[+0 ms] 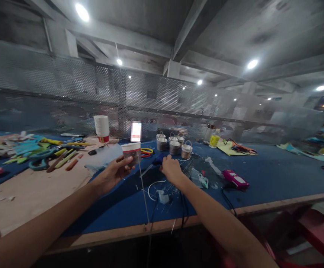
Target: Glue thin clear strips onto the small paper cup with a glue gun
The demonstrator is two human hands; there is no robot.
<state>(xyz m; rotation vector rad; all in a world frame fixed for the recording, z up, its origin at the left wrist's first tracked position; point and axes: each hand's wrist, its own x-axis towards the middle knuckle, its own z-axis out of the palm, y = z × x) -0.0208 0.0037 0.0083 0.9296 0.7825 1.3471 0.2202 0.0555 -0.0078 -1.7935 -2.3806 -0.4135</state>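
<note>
My left hand (119,169) is closed around a paper cup (132,149) with a white upper part, a red line and brownish wrapping lower down. A thin pale cord (143,193) hangs from the cup over the table's front edge. To the right, my right hand (173,168) is closed on a blue glue gun (158,160), mostly hidden by the fingers. Its tip points left toward the cup, apart from it. Black cable runs down below that hand. Just behind stand several small cup baskets (174,147) with looped handles.
Stacked paper cups (102,126) stand at the back left, near scissors (41,160), markers and felt scraps. Clear plastic scraps (163,196) and fine strands lie before my right hand. Farther right are a magenta device (236,179), a yellow-labelled bottle (214,138) and yellow paper (228,149).
</note>
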